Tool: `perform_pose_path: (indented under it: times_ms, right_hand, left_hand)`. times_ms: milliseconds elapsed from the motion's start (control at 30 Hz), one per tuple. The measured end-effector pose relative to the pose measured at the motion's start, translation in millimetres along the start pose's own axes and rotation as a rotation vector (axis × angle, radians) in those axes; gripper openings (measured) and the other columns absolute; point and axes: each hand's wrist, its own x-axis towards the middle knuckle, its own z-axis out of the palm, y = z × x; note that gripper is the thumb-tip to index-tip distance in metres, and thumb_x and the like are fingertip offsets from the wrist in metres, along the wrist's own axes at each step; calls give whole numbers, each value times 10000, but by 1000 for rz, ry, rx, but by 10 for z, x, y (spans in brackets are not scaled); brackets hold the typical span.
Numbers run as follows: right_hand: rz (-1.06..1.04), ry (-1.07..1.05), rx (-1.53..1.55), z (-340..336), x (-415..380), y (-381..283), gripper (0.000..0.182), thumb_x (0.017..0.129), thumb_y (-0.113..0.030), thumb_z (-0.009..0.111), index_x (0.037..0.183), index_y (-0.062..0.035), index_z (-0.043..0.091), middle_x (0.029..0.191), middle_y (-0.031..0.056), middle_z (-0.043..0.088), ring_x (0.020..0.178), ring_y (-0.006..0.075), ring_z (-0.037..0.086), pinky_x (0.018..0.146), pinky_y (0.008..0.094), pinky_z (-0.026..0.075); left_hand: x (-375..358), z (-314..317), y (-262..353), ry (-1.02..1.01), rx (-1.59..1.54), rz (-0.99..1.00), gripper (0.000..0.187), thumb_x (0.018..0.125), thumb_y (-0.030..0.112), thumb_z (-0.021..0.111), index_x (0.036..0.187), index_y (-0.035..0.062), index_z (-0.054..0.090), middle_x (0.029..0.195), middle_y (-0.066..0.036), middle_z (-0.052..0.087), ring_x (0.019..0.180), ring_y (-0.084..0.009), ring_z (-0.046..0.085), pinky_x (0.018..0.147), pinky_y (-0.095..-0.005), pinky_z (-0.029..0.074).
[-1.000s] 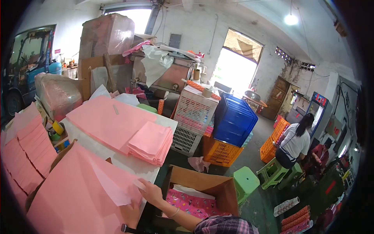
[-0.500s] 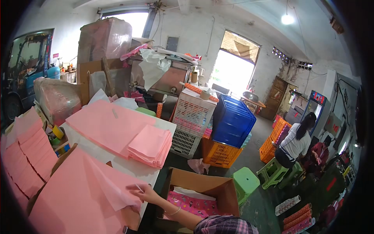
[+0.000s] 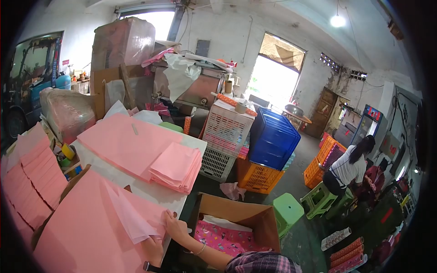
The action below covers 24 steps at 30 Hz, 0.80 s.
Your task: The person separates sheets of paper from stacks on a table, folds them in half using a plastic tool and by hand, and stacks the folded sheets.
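Observation:
A large pink sheet (image 3: 77, 223) lies at the lower left, with a paler flap (image 3: 129, 220) folded over on its right side. My right hand (image 3: 176, 227), with a bracelet at the wrist, pinches the sheet's right edge near the table edge. Just below, my left hand (image 3: 153, 249) with a dark watch reaches up to the flap's lower tip; its fingertips are hidden by the paper. Farther up the white table (image 3: 98, 157) is a wide pink stack (image 3: 127, 141), and a smaller folded pink stack (image 3: 175, 167) sits beside it.
An open cardboard box (image 3: 264, 227) holding patterned pink material stands right of the table, beside a green stool (image 3: 287, 214). Behind are grey crates (image 3: 223, 136), a blue bin (image 3: 273, 139) and an orange crate (image 3: 259, 178). Piled pink paper (image 3: 41, 182) stands left. People sit far right.
My right hand has closed on the sheet's edge, its fingers now pointing up. My left hand shows more beneath the flap. The seated person in white leans farther right.

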Motion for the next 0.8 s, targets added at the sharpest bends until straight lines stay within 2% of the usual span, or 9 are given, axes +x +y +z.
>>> perform_pose_path:
  times_ms: [233, 267, 300, 367, 400, 467, 533, 600, 800]
  right_hand:
    - [-89, -36, -125, 52, 57, 16, 424, 860, -264, 579, 1241, -79, 559, 1305, 119, 571, 728, 271, 696, 484, 387, 522]
    - [-155, -33, -242, 34, 45, -17, 406, 871, -273, 583, 1229, -82, 579, 1278, 117, 591, 756, 268, 700, 489, 380, 520]
    - [-98, -25, 87, 44, 83, 7, 409, 892, -304, 577, 1233, -78, 582, 1231, 123, 620, 747, 251, 697, 500, 363, 519]
    - [66, -48, 838, -21, 127, -29, 443, 928, -376, 557, 1251, -73, 577, 1145, 131, 665, 690, 193, 668, 486, 306, 481]
    - [179, -58, 1252, -101, 143, -59, 474, 944, -418, 542, 1265, -70, 569, 1105, 133, 682, 640, 153, 642, 462, 266, 445]
    - [597, -182, 1347, -318, 150, -119, 511, 966, -458, 481, 1251, -43, 569, 1040, 115, 689, 538, 88, 548, 409, 205, 330]
    - [720, -333, 1487, -233, 160, 72, 531, 969, -470, 464, 1244, -28, 569, 1011, 98, 689, 511, 80, 524, 399, 198, 286]
    - [853, -472, 1620, -224, 167, 154, 553, 972, -482, 448, 1237, -12, 568, 982, 81, 689, 484, 72, 500, 388, 192, 243]
    - [857, -414, 1635, -245, 154, 193, 493, 952, -480, 507, 991, 0, 610, 774, 22, 652, 457, 78, 499, 381, 198, 273]
  left_hand:
    - [-24, 77, -90, 61, 75, 52, 394, 942, 204, 456, 1171, -113, 502, 1156, -341, 540, 1065, -511, 487, 930, -508, 393]
    - [-34, -22, -55, -193, 291, 29, 392, 931, 203, 471, 1164, -110, 506, 1133, -339, 549, 1050, -513, 491, 900, -514, 404]
    - [24, -175, 147, -466, 498, -12, 390, 920, 201, 486, 1158, -108, 510, 1111, -338, 557, 1034, -515, 495, 871, -519, 416]
    - [8, -119, 223, -57, 129, -74, 409, 890, 204, 526, 1157, -106, 511, 1059, -311, 583, 1004, -503, 511, 827, -516, 438]
    - [-6, -33, 92, -32, 141, -73, 399, 874, 242, 567, 1108, -80, 534, 1049, -298, 594, 958, -473, 546, 798, -520, 449]
    - [7, -46, 21, -7, 166, -93, 392, 858, 280, 607, 1059, -53, 558, 1039, -286, 604, 912, -442, 581, 768, -524, 460]
    - [136, -164, 205, -545, 201, -284, 414, 858, 301, 607, 1089, -40, 565, 1083, -293, 582, 1014, -458, 546, 905, -504, 434]
    - [82, -166, 327, -212, 348, 129, 525, 884, 301, 568, 1347, 76, 461, 1338, -316, 435, 1249, -440, 417, 1061, -499, 318]
    - [96, -168, 471, -243, 581, 150, 638, 874, 372, 588, 1430, 127, 392, 1464, -285, 287, 1355, -445, 277, 1114, -531, 231]
